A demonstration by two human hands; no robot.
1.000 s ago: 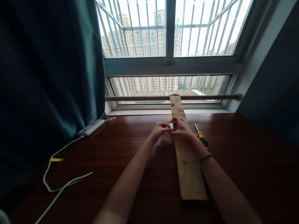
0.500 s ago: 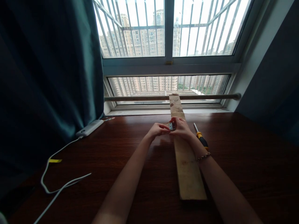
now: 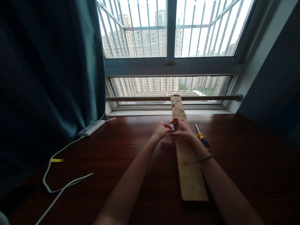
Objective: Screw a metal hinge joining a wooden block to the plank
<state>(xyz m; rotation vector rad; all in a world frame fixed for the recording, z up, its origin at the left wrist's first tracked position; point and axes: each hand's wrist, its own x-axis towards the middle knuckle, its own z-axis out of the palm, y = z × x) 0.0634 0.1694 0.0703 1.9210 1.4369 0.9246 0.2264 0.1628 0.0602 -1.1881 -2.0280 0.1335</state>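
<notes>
- Metal piece (image 3: 172,127), small and silvery, is sitting between my two hands at the left side of the wooden board (image 3: 191,175); I cannot tell whether it is resting on the wood.
- My right hand (image 3: 183,128) is grasping it, thumb and forefinger curving around it (a bracelet (image 3: 205,157) is circling that wrist).
- My left hand (image 3: 161,129) is holding its fingertips at the piece's left edge; from this far off I cannot tell whether they are pinching or only touching.
- The board is running away from me over the dark table (image 3: 105,150), its far end reaching the rail (image 3: 140,98).
- Just right of the board, a screwdriver (image 3: 203,141) is lying with its shaft pointing toward the window (image 3: 140,66).
</notes>
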